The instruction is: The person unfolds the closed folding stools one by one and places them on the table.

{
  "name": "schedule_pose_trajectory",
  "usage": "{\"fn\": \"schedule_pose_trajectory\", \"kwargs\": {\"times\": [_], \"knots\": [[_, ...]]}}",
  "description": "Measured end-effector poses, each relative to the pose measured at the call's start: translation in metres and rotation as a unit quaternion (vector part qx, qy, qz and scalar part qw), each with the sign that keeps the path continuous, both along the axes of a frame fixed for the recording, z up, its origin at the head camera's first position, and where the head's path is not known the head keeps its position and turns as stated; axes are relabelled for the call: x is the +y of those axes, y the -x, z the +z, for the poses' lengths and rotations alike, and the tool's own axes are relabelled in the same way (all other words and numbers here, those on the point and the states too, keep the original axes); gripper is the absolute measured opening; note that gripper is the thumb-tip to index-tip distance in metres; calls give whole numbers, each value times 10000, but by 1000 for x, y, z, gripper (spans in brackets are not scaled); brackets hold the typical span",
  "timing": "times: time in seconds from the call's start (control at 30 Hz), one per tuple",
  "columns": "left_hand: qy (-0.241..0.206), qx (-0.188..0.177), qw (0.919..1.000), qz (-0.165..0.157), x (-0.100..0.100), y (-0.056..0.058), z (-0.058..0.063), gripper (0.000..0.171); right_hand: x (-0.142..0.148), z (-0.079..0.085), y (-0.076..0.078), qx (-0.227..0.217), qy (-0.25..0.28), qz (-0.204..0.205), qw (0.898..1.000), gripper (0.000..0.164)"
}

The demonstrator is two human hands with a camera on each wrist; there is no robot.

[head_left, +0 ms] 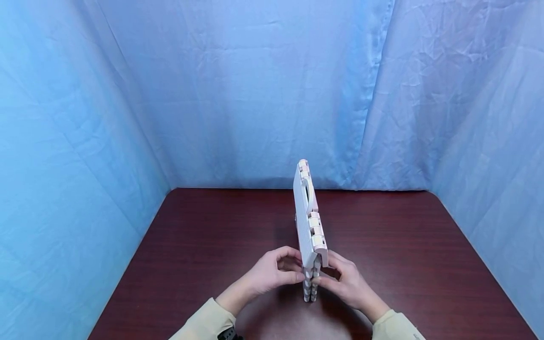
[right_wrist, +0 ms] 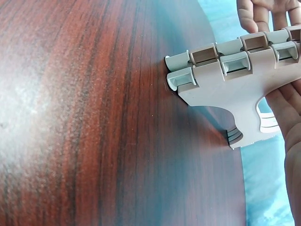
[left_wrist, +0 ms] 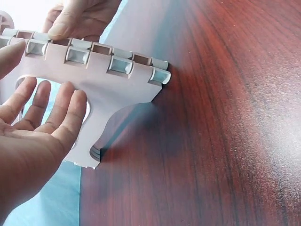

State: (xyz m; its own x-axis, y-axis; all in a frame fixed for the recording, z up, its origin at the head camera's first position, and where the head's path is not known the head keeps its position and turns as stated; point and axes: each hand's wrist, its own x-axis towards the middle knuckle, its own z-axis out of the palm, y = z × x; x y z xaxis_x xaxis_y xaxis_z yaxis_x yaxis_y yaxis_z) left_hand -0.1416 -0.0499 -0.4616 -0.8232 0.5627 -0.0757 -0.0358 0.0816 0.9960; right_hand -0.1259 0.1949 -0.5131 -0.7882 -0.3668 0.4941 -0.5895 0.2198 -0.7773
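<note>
A pale pinkish-white folding stool (head_left: pixel 302 212) of plastic stands folded on edge on the table, its hinged side panels pressed close together. On its near left face, my left hand (head_left: pixel 272 271) has the thumb at the hinged edge; in the left wrist view its bent fingers (left_wrist: pixel 61 110) lie in front of the panel's cut-out. From the other side my right hand (head_left: pixel 346 283) grips the panel, with its thumb (left_wrist: pixel 60 29) over the hinged edge. Part of the right hand's fingers falls outside the right wrist view.
The dark red-brown wood table (head_left: pixel 212 226) spreads around the stool on both sides. Light blue curtains (head_left: pixel 272 94) hang behind it and along the left and right. A dark band (head_left: pixel 227 334) shows at the left sleeve.
</note>
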Motion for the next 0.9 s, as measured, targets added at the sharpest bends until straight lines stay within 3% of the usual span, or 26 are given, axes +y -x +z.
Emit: {"fn": "schedule_pose_trajectory", "kwargs": {"times": [0.13,0.27,0.4,0.6,0.9], "knots": [[12,239,9997,50,3,-3,-3,43,-1,-1,0,190,64,23,9998,44],[182,730,9970,176,7,-6,-6,46,0,-2,1,262,98,74,9996,47],[448,1339,9893,367,12,-8,-11,46,0,-2,1,328,-40,-48,9994,46],[477,1990,9771,580,16,-8,-19,38,0,-1,0,21,-18,-45,10000,43],[470,2642,9626,383,16,-6,-26,43,-1,-2,-3,286,129,21,9995,48]]}}
